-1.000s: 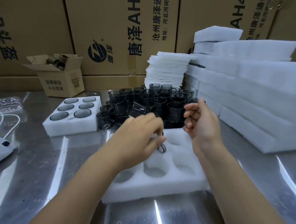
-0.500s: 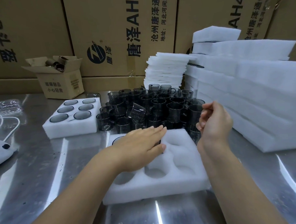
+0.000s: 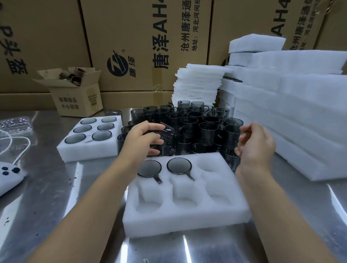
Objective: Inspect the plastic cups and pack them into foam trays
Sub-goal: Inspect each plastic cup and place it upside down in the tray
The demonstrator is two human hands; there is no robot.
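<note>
A white foam tray (image 3: 183,219) lies in front of me with two dark translucent cups seated mouth-down in its back row, one in the left pocket (image 3: 149,168) and one in the middle pocket (image 3: 178,165). The other pockets are bare. Behind the tray stands a pile of dark cups (image 3: 200,128). My left hand (image 3: 141,139) is at the pile's left side, thumb and fingers closed around a tilted cup (image 3: 165,131). My right hand (image 3: 255,144) hovers at the pile's right edge, fingers loosely curled and holding nothing.
A second foam tray (image 3: 90,152), filled with several cups, sits to the left. Stacked foam trays (image 3: 298,115) rise on the right, and thin foam sheets (image 3: 198,85) are stacked behind the pile. A small open carton (image 3: 77,99), large cartons, a white device (image 3: 5,176) and a cable lie left.
My left hand lifted off the near tray, leaving a second cup seated there, and reached forward to the tilted cup on the pile. My right hand stayed by the pile's right edge.
</note>
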